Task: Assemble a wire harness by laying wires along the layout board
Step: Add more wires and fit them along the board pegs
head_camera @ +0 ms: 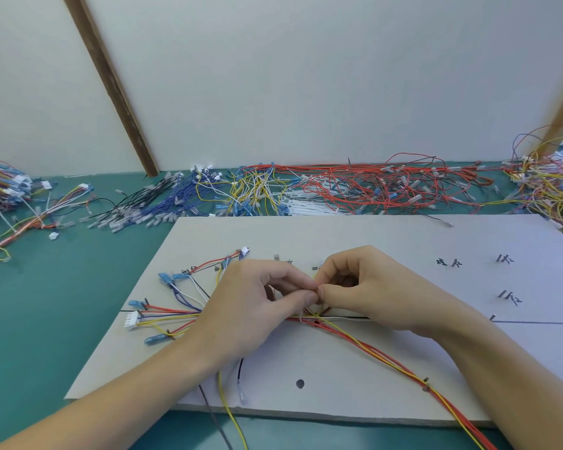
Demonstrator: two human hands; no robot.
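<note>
A grey layout board [355,235] lies on the green table, marked with black lines, characters and small pegs. Coloured wires fan out across its left part to blue terminals [166,278] and a white connector [132,320]. A red and yellow wire bundle [371,349] runs from the board's middle to the lower right. My left hand [257,303] and my right hand [364,287] meet fingertip to fingertip above the bundle's junction. Both pinch thin wires there; the pinched spot is mostly hidden by the fingers.
Loose piles of wires lie along the back of the table: black and blue wires [163,203], yellow and white wires [251,193], red wires [387,186], mixed heaps at far left [4,186] and far right [553,183]. A yellow wire [231,414] hangs over the board's front edge.
</note>
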